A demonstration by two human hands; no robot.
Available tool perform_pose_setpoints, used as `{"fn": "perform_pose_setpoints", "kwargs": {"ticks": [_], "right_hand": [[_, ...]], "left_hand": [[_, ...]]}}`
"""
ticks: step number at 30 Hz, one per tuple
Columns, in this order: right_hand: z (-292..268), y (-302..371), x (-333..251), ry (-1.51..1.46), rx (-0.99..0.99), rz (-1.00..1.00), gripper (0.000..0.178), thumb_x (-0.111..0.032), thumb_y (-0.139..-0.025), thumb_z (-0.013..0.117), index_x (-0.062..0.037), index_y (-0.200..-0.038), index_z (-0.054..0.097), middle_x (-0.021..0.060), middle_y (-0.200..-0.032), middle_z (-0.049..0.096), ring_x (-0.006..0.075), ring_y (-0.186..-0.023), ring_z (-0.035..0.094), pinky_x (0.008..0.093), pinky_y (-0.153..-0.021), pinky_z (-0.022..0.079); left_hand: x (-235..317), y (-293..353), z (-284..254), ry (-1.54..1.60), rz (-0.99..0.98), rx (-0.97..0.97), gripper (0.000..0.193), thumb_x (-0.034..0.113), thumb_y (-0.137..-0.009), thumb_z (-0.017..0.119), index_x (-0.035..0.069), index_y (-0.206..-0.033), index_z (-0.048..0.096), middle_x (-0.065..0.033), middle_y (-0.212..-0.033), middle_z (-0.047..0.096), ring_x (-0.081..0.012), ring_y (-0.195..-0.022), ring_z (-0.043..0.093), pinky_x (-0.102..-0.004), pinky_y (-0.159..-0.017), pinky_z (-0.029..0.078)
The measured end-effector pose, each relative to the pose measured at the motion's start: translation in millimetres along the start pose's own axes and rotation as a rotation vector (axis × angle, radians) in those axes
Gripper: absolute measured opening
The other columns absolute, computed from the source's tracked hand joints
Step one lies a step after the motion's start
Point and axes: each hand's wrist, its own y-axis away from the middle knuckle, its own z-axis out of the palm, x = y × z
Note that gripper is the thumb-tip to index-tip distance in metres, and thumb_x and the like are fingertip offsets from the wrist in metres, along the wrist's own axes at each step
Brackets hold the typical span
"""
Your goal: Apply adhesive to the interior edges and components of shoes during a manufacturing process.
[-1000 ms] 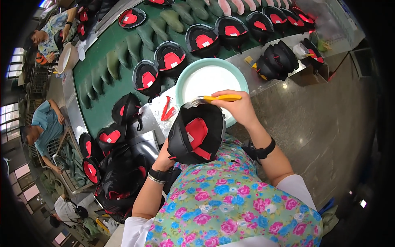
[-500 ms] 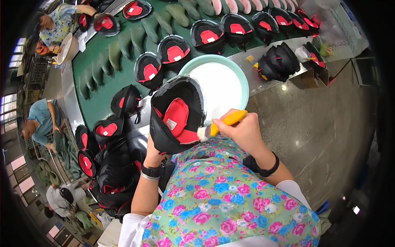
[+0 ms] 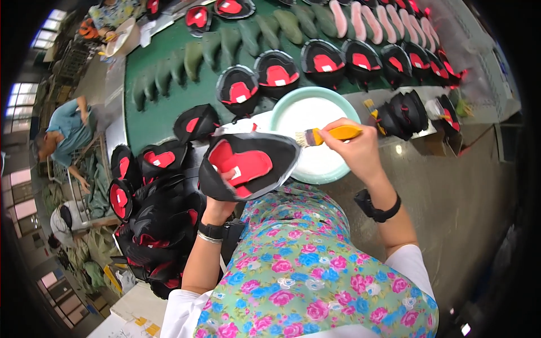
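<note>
My left hand [image 3: 218, 209] is closed on a black shoe upper [image 3: 256, 163] with a red lining, its thumb showing inside the opening. The upper lies tilted with its pointed end to the right, and a greyish wet-looking band runs along its edge. Closed round the yellow handle of a flat paintbrush [image 3: 338, 133], my right hand [image 3: 360, 151] keeps the pale bristles at the upper's pointed end; whether they touch it I cannot tell. Beneath the brush stands a pale green tub [image 3: 350, 107] of white liquid [image 3: 307, 115].
Rows of similar uppers [image 3: 276, 73], green foot-shaped pieces [image 3: 193, 59] and pink ones [image 3: 372, 23] cover the green tabletop [image 3: 158, 121]. More uppers pile up at my left [image 3: 163, 225]. Another brush [image 3: 371, 108] lies right of the tub. A person in blue [image 3: 67, 127] works at far left.
The upper has turned clockwise, its pointed end swinging from the far side to the right. The brush has risen from its lower right edge to that pointed end, over the tub.
</note>
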Motion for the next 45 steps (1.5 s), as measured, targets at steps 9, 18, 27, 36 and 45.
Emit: {"fn": "perform_pose_setpoints", "kwargs": {"ticks": [9,18,27,36,45], "right_hand": [[70.1,-48.6,-70.3,-0.301,-0.853,-0.436,0.018,-0.008,-0.080,0.075,-0.0024,-0.097,0.072,0.0057,-0.089,0.072,0.0114,-0.079,0.065,0.0245,-0.071,0.050],[66.7,-56.9,-6.1,-0.171,-0.590,0.083,0.019,-0.015,-0.083,0.072,0.0026,-0.080,0.068,0.0074,-0.069,0.068,0.0101,-0.060,0.064,0.0234,-0.056,0.052],[53.5,-66.3,7.2,-0.028,-0.232,0.320,0.025,-0.017,-0.090,0.061,0.0013,-0.072,0.058,0.0060,-0.061,0.058,0.0111,-0.049,0.056,0.0223,-0.045,0.044],[169.4,-112.6,-46.0,0.067,-0.486,-0.219,0.030,-0.026,-0.087,0.068,0.0010,-0.100,0.066,0.0135,-0.087,0.066,0.0248,-0.078,0.064,0.0341,-0.071,0.050],[235.2,-144.6,-56.4,0.504,-0.644,-0.267,0.045,-0.025,-0.063,0.086,-0.0007,-0.097,0.069,0.0165,-0.077,0.056,0.0339,-0.072,0.058,0.0404,-0.065,0.046]], "left_hand": [[15.7,19.1,26.5,-0.090,-0.156,-0.335,0.046,0.014,-0.085,0.063,-0.002,-0.126,0.052,-0.0156,-0.123,0.059,-0.0218,-0.105,0.062,-0.0375,-0.090,0.053],[4.2,11.2,-2.0,0.134,-0.522,-0.168,0.018,0.012,-0.089,0.054,0.001,-0.103,0.058,-0.0071,-0.067,0.057,-0.0095,-0.037,0.039,-0.0188,-0.031,0.025],[42.1,-6.3,-54.7,0.006,-0.180,-0.083,0.043,0.007,-0.087,0.066,0.004,-0.128,0.052,-0.0077,-0.120,0.061,-0.0212,-0.107,0.062,-0.0323,-0.091,0.052],[82.2,-97.0,-89.1,-0.159,0.487,-0.029,0.086,-0.006,-0.085,0.061,0.014,-0.153,0.012,-0.0095,-0.145,0.038,-0.0214,-0.130,0.044,-0.0367,-0.107,0.040],[102.3,-144.3,-51.2,-0.290,0.653,0.019,0.071,-0.010,-0.083,0.058,0.011,-0.147,0.034,-0.0081,-0.130,0.051,-0.0174,-0.115,0.053,-0.0329,-0.102,0.043]]}}
